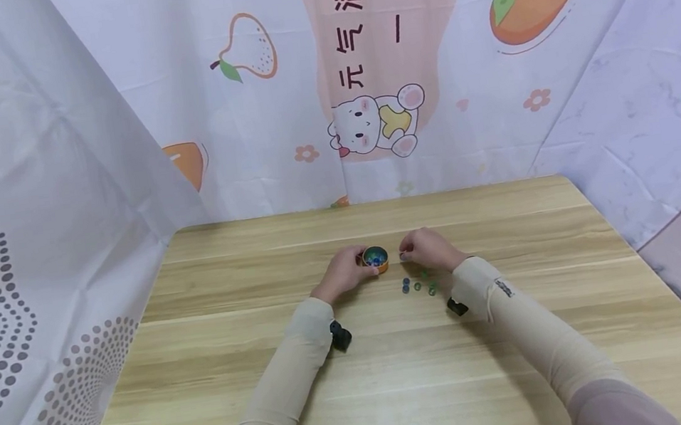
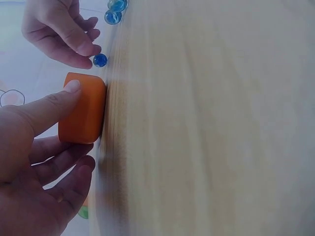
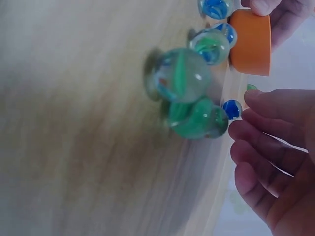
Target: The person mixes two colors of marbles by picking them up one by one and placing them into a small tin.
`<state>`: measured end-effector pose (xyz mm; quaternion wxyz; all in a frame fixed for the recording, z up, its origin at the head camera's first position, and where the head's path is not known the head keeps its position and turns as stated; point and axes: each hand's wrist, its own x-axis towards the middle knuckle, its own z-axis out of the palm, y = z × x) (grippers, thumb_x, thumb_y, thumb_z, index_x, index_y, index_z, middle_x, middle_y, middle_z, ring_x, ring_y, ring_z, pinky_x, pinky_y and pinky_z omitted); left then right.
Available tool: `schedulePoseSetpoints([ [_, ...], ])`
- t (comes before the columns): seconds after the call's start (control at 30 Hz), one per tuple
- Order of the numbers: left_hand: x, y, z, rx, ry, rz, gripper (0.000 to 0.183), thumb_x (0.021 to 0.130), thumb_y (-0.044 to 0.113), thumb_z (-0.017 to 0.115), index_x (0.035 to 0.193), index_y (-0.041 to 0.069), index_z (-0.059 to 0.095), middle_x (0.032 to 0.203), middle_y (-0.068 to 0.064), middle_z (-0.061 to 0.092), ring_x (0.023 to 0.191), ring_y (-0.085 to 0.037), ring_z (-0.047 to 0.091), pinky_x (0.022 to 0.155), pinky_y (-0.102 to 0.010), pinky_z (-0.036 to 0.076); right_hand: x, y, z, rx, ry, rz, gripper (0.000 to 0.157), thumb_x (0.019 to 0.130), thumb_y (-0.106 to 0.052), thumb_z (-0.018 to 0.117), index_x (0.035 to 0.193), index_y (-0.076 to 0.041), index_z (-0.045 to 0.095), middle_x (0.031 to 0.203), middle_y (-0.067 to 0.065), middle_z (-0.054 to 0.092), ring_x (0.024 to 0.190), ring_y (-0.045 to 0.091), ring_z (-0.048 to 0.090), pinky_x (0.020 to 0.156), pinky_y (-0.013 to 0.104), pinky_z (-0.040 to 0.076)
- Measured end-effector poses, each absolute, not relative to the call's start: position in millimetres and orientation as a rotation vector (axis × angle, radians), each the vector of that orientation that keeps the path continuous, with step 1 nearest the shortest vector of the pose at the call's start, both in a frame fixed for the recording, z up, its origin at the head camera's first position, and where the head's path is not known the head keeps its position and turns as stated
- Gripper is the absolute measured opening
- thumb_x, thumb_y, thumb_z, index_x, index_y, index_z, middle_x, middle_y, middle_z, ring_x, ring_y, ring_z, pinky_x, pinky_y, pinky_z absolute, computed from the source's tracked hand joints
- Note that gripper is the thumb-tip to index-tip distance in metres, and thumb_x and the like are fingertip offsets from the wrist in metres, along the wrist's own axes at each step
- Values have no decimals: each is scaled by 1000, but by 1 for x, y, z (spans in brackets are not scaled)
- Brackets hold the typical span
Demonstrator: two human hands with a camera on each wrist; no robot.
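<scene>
My left hand [image 1: 346, 270] grips a small orange cup [image 2: 83, 110], thumb on one side and fingers on the other. In the head view the cup stands upright on the table, with blue and green marbles [image 1: 375, 259] inside. Right of the cup, my right hand [image 1: 428, 250] pinches a blue glass marble [image 3: 232, 109] at the tips of its thumb and index finger, apart from the cup. Several loose marbles lie nearest that hand: blue ones [image 1: 405, 285] and green-swirled ones [image 3: 182, 75]. Inside the cup, the lower marbles are hidden.
The wood-grain table [image 1: 244, 268] reaches back to a printed curtain [image 1: 278, 127] at its far edge. More cloth hangs along the left and right sides. A black wrist camera [image 1: 340, 337] sits under the left sleeve, another [image 1: 457, 306] under the right.
</scene>
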<state>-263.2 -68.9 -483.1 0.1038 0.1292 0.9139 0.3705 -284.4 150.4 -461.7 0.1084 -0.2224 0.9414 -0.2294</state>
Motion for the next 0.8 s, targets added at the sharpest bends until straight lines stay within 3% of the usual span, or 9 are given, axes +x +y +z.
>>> schedulePoseSetpoints([
  [0.43, -262, -69, -482, 364, 2692, 1088, 56, 85, 24, 76, 134, 5, 57, 128, -12, 63, 115, -26, 59, 101, -42, 46, -285, 147, -463, -683, 2773, -641, 13, 90, -9, 66, 98, -2, 74, 97, 13, 74, 89, 24, 67, 84, 39, 55],
  [0.8, -263, -68, -481, 370, 2701, 1077, 54, 86, 26, 76, 133, 5, 59, 126, -12, 64, 112, -24, 59, 98, -41, 47, -286, 147, -461, -673, 2756, -624, 9, 89, -8, 67, 90, -4, 75, 88, 9, 74, 78, 17, 65, 78, 36, 54],
])
